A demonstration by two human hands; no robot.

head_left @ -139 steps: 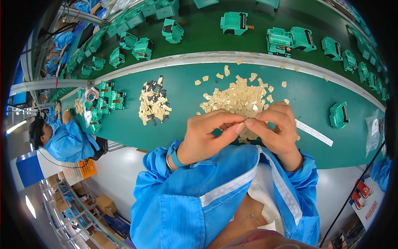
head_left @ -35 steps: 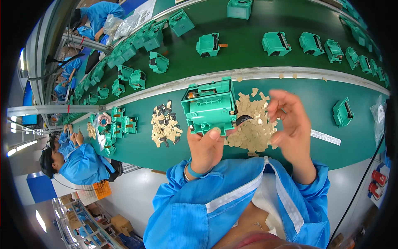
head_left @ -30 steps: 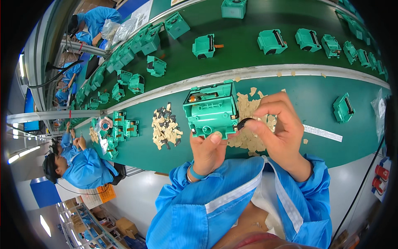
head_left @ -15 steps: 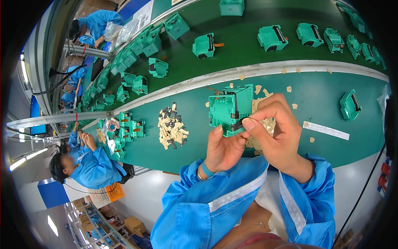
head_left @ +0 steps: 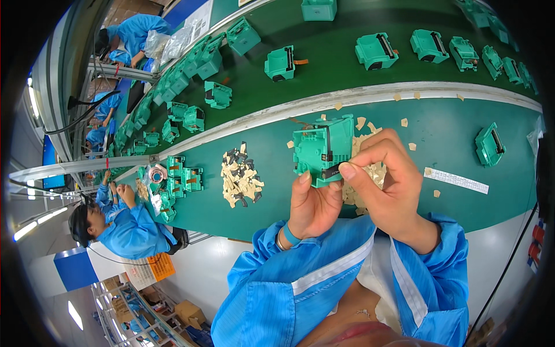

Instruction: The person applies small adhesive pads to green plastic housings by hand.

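Green housing (head_left: 309, 150) held upright above the near half of the green table (head_left: 439, 130), in front of the wearer's chest; left hand (head_left: 313, 209) grasps it from below, thumb on the near face; right hand (head_left: 388, 188) pinches the end of a black strip (head_left: 331, 171) between thumb and forefinger, at the housing's lower right corner.

Edges and room: pale, scuffed rail (head_left: 370, 93) bounds the table's far side, beyond the housing; the near edge curves past both forearms; open tabletop lies between the housing and a mixed pile (head_left: 240, 178) to its left; more open surface stretches from the right hand toward a second green housing (head_left: 489, 146), past a flat white strip (head_left: 459, 180).

Materials: housings look like moulded plastic, boxy, with ribs and recesses; black strip thin, dark; heap of cream pieces (head_left: 376, 175) partly hidden behind the right hand, small flat chips, roughly four-sided; mixed pile combines similar cream chips with black ones; blue sleeve (head_left: 445, 231) is finely striped cloth.
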